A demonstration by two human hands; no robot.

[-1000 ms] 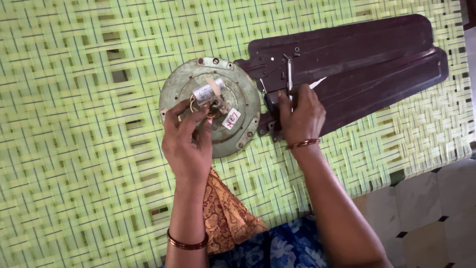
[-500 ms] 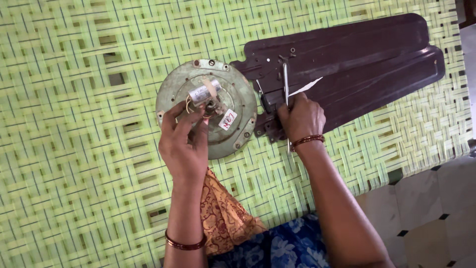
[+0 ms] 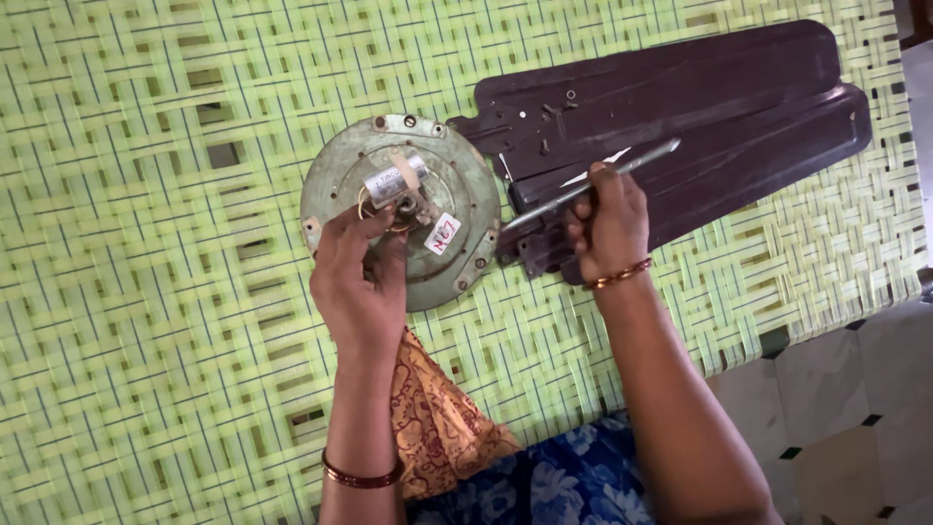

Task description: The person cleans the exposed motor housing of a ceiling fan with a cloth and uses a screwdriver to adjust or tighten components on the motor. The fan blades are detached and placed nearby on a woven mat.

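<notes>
Resting on the near side of the round fan motor (image 3: 400,209), the left hand (image 3: 358,287) had its fingers (image 3: 367,222) curled in against the hub, where a small grey capacitor (image 3: 394,181) and some wires sat; whether they pinched anything could not be told. The motor lay flat on a green woven cot (image 3: 146,243), with a white sticker (image 3: 442,234) on its face beside the fingers. The right hand (image 3: 610,226) was clamped around a thin metal rod (image 3: 588,185), which ran slantwise from the motor's right rim, through the fist, and out past the thumb. Under that hand lay two dark brown blades (image 3: 700,107), stacked and joined to the motor's right side. Both wrists wore bangles (image 3: 622,275). An orange patterned cloth (image 3: 437,428) lay below the left forearm, above blue flowered fabric (image 3: 564,486).
</notes>
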